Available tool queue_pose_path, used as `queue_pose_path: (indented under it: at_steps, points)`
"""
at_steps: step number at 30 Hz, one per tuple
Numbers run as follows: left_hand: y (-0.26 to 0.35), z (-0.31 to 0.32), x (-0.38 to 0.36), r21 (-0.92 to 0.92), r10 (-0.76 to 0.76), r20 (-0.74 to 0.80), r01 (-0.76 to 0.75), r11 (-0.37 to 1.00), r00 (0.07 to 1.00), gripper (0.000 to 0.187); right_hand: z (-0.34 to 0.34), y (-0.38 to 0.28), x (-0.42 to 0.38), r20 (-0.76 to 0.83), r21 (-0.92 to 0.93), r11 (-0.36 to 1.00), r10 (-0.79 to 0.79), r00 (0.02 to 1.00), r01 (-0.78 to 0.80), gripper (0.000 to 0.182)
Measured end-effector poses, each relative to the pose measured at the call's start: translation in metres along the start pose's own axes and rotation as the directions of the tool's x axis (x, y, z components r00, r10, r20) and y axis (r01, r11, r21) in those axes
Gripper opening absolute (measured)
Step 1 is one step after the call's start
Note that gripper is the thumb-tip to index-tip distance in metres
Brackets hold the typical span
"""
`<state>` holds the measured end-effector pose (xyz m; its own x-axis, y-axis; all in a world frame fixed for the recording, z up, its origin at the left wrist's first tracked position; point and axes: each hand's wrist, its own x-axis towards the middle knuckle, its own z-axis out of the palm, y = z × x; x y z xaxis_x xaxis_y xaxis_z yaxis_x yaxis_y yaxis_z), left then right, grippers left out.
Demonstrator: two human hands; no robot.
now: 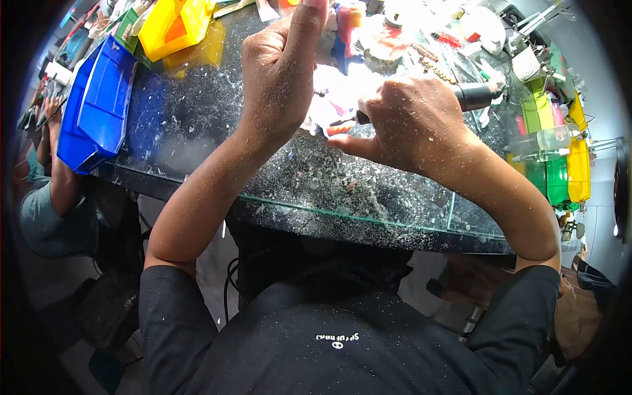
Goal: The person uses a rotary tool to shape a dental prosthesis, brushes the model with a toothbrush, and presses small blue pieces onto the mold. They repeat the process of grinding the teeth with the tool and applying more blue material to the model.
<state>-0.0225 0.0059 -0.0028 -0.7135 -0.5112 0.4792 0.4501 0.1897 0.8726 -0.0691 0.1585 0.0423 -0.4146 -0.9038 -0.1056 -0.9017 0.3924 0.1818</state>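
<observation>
Handpiece (477,96) sits above the bench (178,125), its black body projecting right from behind the knuckles of the right hand (415,122); the right hand is closed around it, thumb extended left, below the bit (342,121); the bit points left into the glare between both hands, and contact with any part cannot be told; the left hand (280,72) is raised to the left of the bit, thumb pointing up; its fingers are mostly hidden, so its grip cannot be told; pale dust (355,197) covers the bench near the right hand; a blue bin (100,112) and a yellow bin (153,43) stand left; a green bin (556,179) stands far right.
</observation>
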Motion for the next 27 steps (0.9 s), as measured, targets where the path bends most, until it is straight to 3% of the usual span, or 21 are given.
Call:
queue_pose_path:
  at_steps: [3,10,15,21,27]
  points:
    - [0.001,-0.001,0.000,-0.004,-0.065,-0.011,0.065,0.998,0.998,0.056,0.000,-0.001,0.001,0.020,-0.003,1.000,0.017,1.000,-0.017,0.055]
    - [0.001,0.000,0.000,-0.012,-0.043,-0.009,0.042,0.999,0.999,0.056,0.001,0.000,0.000,0.010,0.018,1.000,0.007,1.000,-0.007,0.052]
    - [-0.002,0.002,0.000,-0.084,-0.009,-0.015,0.008,0.996,1.000,0.056,0.008,0.001,0.001,-0.021,0.051,0.999,0.007,1.000,-0.006,0.063]
    - [-0.002,-0.004,0.000,-0.051,-0.060,0.038,0.062,0.997,0.997,0.055,0.008,0.001,0.001,-0.025,0.048,0.999,0.000,1.000,0.001,0.063]
    - [-0.002,0.001,0.000,-0.081,-0.030,-0.009,0.029,0.996,1.000,0.055,0.012,0.003,0.002,-0.070,0.055,0.998,-0.011,0.997,0.014,0.063]
